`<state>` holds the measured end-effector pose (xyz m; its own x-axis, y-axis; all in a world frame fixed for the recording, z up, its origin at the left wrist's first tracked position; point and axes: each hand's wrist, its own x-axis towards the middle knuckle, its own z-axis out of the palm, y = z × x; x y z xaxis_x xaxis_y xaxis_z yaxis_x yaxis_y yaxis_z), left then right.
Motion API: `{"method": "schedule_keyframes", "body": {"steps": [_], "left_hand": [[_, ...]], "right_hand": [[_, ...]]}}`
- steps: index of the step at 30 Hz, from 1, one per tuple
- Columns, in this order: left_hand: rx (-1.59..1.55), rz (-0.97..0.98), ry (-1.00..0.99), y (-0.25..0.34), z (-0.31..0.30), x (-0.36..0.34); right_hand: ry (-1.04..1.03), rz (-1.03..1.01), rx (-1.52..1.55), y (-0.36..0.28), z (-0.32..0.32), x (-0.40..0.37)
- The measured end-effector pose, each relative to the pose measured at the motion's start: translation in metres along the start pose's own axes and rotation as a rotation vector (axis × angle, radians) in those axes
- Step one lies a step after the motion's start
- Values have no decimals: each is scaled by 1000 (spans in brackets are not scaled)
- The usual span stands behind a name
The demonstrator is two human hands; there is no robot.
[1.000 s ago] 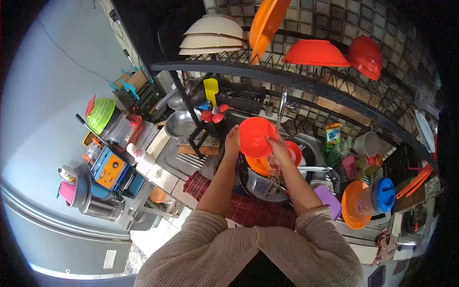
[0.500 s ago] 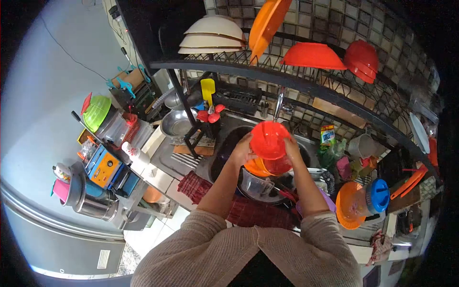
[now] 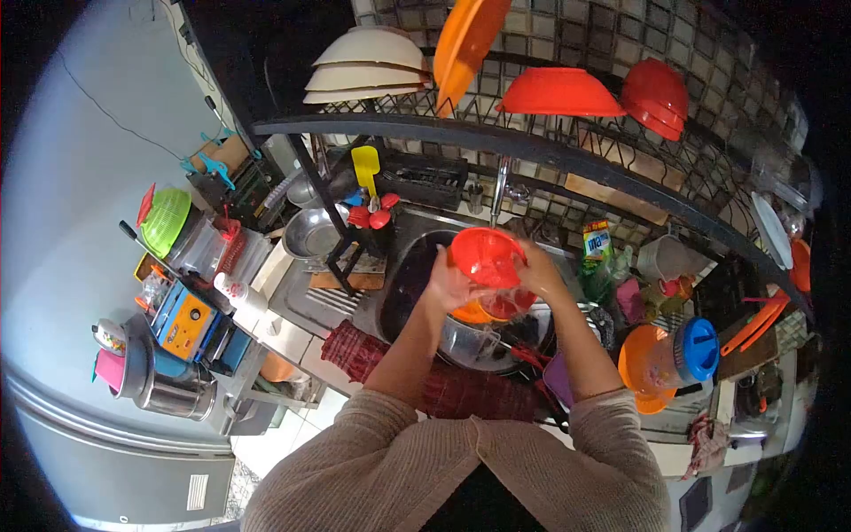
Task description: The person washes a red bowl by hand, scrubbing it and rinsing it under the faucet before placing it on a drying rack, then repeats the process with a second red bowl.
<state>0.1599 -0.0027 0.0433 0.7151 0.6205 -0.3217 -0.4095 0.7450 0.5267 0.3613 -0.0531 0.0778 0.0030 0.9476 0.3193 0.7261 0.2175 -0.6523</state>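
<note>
A red bowl (image 3: 486, 255) is held up over the sink (image 3: 403, 266), just below the faucet (image 3: 501, 182). My left hand (image 3: 448, 285) grips its left side. At its right side is my right hand (image 3: 542, 277), smeared by motion, its fingers by the rim. Splashing water blurs the space around the bowl. Below it, partly hidden, an orange bowl (image 3: 470, 313) and a clear jug (image 3: 465, 341) sit in the sink among other dishes.
A black rack (image 3: 417, 129) above the sink carries white bowls (image 3: 368, 66) and red bowls (image 3: 567, 93). A blue-lidded container (image 3: 696, 350) stands at the right. A dark red cloth (image 3: 355, 350) lies along the front edge.
The camera view has shifted slightly. The red bowl is tilted differently and a little lower relative to the faucet. My right hand is now blurred and water splashes around the bowl.
</note>
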Motion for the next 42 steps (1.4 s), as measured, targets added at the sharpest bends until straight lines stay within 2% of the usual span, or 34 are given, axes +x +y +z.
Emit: {"method": "schedule_keyframes", "body": {"steps": [1, 2, 3, 4, 6, 7, 8, 9, 10, 11, 12, 13, 14, 15, 16, 17, 18, 19, 21, 23, 24, 25, 27, 28, 29, 31, 32, 33, 35, 36, 37, 39, 40, 42], "left_hand": [[-171, 61, -104, 8, -3, -3], [-339, 121, -209, 14, -5, -4], [-336, 129, -209, 16, -19, 5], [-291, 189, -148, 16, -45, 22], [-239, 258, -87, 19, -66, 29], [-109, 418, -17, 18, -69, 24], [23, 574, 53, 21, -72, 21], [32, 578, 52, 29, -70, 13], [-169, 547, -27, 38, -68, 2], [-372, 512, -106, 44, -65, -7], [-270, 605, 109, 49, -79, 2], [-268, 611, 104, 51, -75, -3], [-238, 603, 48, 51, -66, -13], [-209, 593, -4, 50, -55, -24], [-166, 612, -95, 46, -44, -28], [-166, 607, -95, 42, -32, -30], [-107, 537, -13, 38, -24, -27], [-48, 466, 62, 35, -17, -22], [15, 444, -83, 27, -19, 2], [60, 311, -105, 16, -27, 45], [235, 343, 148, 9, -8, 46], [234, 337, 127, 5, -3, 60], [705, 470, 576, 6, -2, 90], [690, 440, 625, 9, -18, 113], [686, 449, 603, 12, -13, 112], [444, 475, 408, 24, -13, 101], [325, 480, 316, 30, -15, 95], [327, 482, 307, 35, -13, 84], [208, 463, 194, 44, -8, 58], [257, 412, 249, 48, -15, 56], [254, 411, 254, 51, -9, 33], [581, 399, 342, 59, -6, -6], [607, 564, 209, 58, -27, 0], [700, 471, 108, 62, -50, -24]], "right_hand": [[-2, -8, 1, 1, 6, 7], [58, -165, 103, 7, 17, 17], [118, -323, 206, 10, 26, 26], [118, -332, 209, 9, 32, 33], [-38, -181, 566, 5, 43, 46], [-36, -191, 571, 8, 54, 52], [27, -80, 659, 10, 65, 56], [90, 33, 746, 16, 80, 60], [66, 204, 787, 14, 89, 64], [68, 200, 790, 19, 91, 60], [-13, 365, 1257, 3, 79, 48], [-108, 531, 1719, -8, 71, 39], [-165, 446, 1927, 49, 105, 49], [-167, 440, 1925, 42, 98, 49], [-164, 628, 1970, 32, 88, 44], [-154, 824, 2007, 21, 81, 38], [-145, 829, 2006, 24, 81, 34], [-136, 764, 1891, 28, 78, 32], [-104, 693, 1762, 32, 61, 29], [85, 816, 1668, 24, 35, 20], [214, 754, 1548, 19, 29, 15], [233, 746, 1538, 23, 30, 10], [377, 307, 1245, 26, 32, 2], [397, 412, 785, 1, 13, -5], [412, 399, 770, 2, 11, -8], [11, 411, 1177, -4, 10, -16], [-179, 465, 880, -12, 0, -23], [-171, 460, 876, -18, 2, -21], [-261, 147, 552, -26, 14, -17], [-240, 219, 344, -15, 28, -8], [-246, 221, 345, -28, 29, -8], [-44, -259, -593, -58, 30, -9], [-163, -190, -679, -70, 32, -8], [-55, -262, -700, -63, 50, -10]]}}
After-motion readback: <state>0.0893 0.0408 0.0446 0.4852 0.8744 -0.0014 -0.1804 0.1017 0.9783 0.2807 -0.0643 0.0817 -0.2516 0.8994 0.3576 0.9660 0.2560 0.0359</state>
